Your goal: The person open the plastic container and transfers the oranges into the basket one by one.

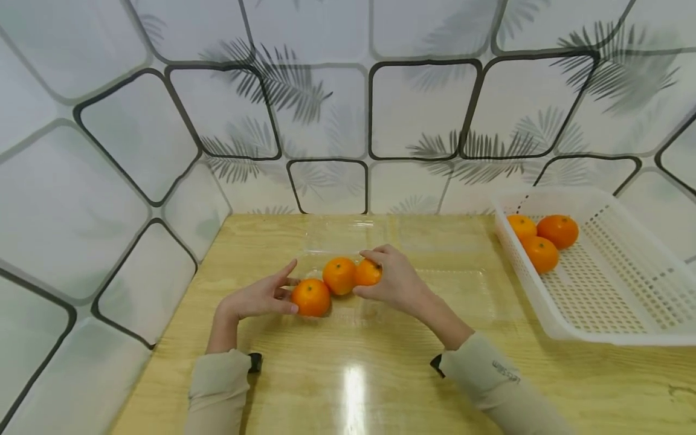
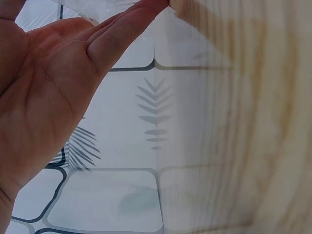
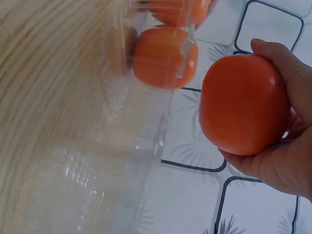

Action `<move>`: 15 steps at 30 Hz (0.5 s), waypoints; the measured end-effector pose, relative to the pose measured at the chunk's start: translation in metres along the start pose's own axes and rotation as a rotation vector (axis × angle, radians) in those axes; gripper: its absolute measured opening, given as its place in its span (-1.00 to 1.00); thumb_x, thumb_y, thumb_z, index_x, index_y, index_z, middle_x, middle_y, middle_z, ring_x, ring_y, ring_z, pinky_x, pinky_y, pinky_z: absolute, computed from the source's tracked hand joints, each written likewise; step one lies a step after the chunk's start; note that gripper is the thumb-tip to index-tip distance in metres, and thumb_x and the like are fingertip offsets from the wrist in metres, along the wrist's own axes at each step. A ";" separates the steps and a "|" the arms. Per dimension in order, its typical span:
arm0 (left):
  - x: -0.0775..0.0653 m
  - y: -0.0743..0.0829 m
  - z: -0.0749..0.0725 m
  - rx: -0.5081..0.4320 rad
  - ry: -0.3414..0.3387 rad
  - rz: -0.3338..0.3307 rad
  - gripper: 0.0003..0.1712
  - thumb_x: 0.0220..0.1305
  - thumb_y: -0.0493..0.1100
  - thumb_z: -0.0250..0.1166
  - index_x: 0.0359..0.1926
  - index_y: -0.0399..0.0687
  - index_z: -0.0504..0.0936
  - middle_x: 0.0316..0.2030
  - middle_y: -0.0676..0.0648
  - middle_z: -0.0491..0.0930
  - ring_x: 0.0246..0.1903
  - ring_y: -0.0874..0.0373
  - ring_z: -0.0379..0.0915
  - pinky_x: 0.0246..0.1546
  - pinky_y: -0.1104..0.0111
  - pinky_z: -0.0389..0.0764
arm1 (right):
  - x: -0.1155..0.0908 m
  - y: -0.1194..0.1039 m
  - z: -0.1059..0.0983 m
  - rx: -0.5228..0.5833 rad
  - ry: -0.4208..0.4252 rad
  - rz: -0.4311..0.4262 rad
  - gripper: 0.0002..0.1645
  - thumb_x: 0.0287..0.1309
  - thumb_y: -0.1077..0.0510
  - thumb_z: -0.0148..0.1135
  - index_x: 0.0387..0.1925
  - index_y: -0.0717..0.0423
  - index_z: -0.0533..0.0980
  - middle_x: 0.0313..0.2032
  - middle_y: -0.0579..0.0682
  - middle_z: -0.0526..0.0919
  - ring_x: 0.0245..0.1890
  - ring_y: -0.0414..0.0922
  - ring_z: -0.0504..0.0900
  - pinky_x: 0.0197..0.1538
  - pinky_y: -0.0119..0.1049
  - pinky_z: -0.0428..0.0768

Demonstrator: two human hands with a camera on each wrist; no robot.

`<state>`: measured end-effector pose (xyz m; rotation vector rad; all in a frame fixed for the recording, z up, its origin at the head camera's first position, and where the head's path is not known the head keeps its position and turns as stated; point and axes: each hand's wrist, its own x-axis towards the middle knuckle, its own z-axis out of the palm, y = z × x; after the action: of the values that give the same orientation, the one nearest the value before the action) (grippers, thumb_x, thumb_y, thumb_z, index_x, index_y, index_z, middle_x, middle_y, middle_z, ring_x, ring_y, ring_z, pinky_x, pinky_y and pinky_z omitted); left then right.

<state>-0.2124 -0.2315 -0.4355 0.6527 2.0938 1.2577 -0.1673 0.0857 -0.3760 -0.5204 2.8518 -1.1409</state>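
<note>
My right hand [image 1: 394, 278] grips an orange [image 3: 243, 105] between thumb and fingers, above a clear plastic box [image 3: 153, 156]. In the right wrist view, two other oranges show through the box's wall. From the head, the left orange [image 1: 311, 297] and the middle orange [image 1: 340, 276] sit side by side in the box's left part. My left hand [image 1: 255, 299] is at that end, thumb and fingertips right beside the left orange. The left wrist view shows its palm and extended fingers [image 2: 114, 41], with a bit of clear plastic above; no orange appears there.
A white perforated basket [image 1: 554, 317] stands at the right, with three oranges [image 1: 557, 231] in its far left corner. The clear lid part [image 1: 348, 232] lies behind the box on the wooden table [image 1: 304, 386]. Patterned sheeting [image 1: 326, 121] rises at the back and left.
</note>
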 end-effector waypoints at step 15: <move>-0.002 0.002 0.000 -0.022 -0.001 -0.004 0.22 0.30 -0.10 0.38 0.58 -0.04 -0.39 0.45 -0.39 0.12 0.30 -0.28 0.32 0.15 0.12 0.53 | -0.007 0.008 -0.047 -0.009 0.097 -0.016 -0.13 -0.14 0.10 0.60 0.25 0.27 0.49 0.11 0.28 0.51 -0.09 0.13 0.58 -0.12 -0.12 0.68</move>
<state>-0.2111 -0.2317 -0.4336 0.6393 2.0767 1.2765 -0.1699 0.1243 -0.3479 -0.5031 2.9407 -1.1890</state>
